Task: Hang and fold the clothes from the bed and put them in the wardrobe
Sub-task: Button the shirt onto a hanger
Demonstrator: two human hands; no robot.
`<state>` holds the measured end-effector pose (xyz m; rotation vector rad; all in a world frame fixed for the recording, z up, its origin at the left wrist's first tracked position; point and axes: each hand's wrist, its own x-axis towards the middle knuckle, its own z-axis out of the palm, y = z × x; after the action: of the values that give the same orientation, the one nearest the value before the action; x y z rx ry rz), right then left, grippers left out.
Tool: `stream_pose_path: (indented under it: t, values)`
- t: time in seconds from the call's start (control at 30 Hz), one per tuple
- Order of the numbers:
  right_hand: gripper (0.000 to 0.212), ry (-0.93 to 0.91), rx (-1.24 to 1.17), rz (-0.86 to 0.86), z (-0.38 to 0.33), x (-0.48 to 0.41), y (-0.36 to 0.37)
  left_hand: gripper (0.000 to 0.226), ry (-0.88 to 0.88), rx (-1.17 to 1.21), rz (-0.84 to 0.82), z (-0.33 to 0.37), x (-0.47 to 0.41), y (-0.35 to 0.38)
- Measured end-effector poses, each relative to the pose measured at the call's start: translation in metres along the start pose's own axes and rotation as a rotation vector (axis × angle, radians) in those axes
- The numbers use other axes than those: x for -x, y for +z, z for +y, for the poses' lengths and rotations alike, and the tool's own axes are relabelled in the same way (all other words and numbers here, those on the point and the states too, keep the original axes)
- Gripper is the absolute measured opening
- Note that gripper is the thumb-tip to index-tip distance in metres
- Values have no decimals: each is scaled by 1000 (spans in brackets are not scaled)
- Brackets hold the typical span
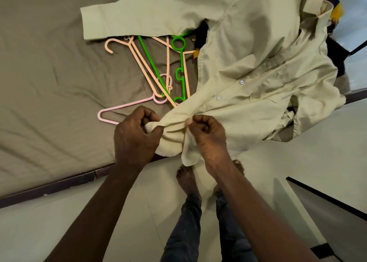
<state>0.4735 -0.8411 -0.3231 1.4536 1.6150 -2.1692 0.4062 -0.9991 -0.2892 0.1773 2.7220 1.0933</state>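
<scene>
Pale green shirt (248, 63) sprawls on the bed (49, 83), hem at its near edge pinched in the curled fingers of left hand (137, 134) and right hand (208, 134). Seemingly light and limp; grasp the shoulders

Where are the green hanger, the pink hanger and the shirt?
green hanger (180, 50): head view, base of its ring.
pink hanger (127, 105): head view, middle of its long arm.
shirt (248, 49): head view, front panel beside the button placket.
</scene>
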Motion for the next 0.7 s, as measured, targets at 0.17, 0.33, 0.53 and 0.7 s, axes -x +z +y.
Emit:
stream_pose_path:
  t: [0.17,0.33,0.53,0.7]
  values:
    - [15,137,229,-85,37,20,11,18,-97,-204,22,-7,1,-5]
    - [6,229,-18,-60,43,32,19,18,208,-512,39,-21,11,-10]
    - [16,265,-249,-149,34,38,26,14,436,-336,-262,-31,20,-7]
    - [32,268,-286,-174,31,37,17,27,159,56,-339,-29,34,-6]
